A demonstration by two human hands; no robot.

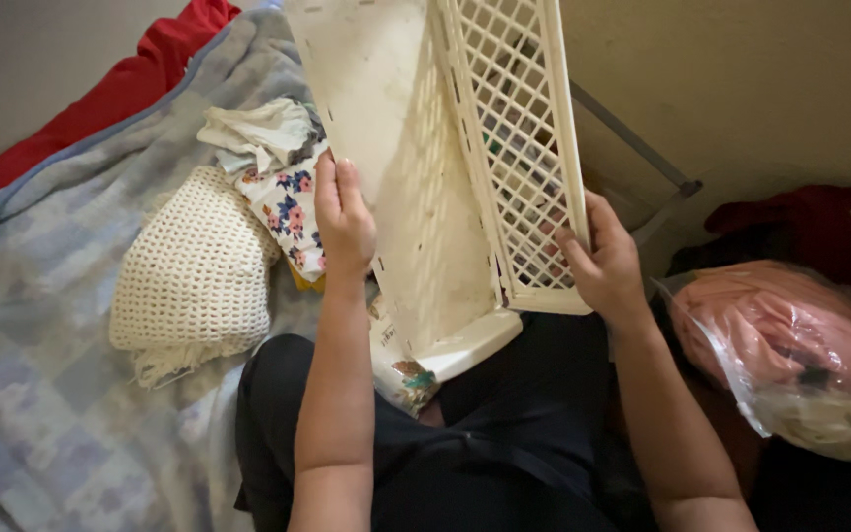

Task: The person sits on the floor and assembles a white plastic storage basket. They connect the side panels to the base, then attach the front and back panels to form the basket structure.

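A cream plastic basket (416, 177) with lattice sides is tipped up over my lap, its solid bottom facing me. My left hand (342, 217) presses flat against the bottom panel's left edge. My right hand (601, 258) grips the lower right corner of the lattice wall (519, 148). A patterned cloth (401, 374) peeks out under the basket's lower rim, on my dark-clothed legs.
A cream crocheted piece (194, 271), a floral cloth (293, 212) and a white crumpled cloth (263, 133) lie on a blue-grey blanket (41, 296) at left. A red fabric (110, 94) runs behind. A clear bag with pink cloth (795, 345) sits at right.
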